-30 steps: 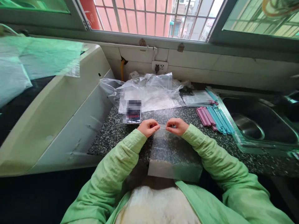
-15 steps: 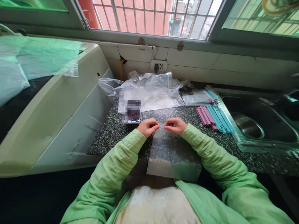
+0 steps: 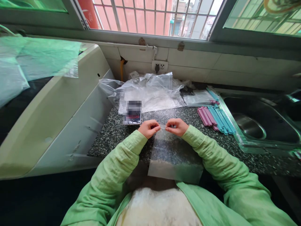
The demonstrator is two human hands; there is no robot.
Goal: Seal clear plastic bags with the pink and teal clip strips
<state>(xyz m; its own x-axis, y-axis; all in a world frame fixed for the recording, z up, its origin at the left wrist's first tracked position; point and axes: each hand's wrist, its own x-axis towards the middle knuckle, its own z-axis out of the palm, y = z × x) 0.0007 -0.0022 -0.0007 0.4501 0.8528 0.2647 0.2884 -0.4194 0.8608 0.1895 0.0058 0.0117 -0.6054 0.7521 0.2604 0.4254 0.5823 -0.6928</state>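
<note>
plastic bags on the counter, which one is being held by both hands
The flat clear bag nearest the person, pinched at its top edge by the left hand and right hand; the crumpled bags lie untouched by the wall.

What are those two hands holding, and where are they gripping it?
Both the left hand and right hand pinch a clear plastic bag by its top edge.

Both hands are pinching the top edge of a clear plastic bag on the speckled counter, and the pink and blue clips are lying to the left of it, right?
Not quite: the head view shows the pink and blue plastic clips lying right of the clear plastic bag, beside the steel sink. The left hand and right hand do pinch its top edge.
</note>
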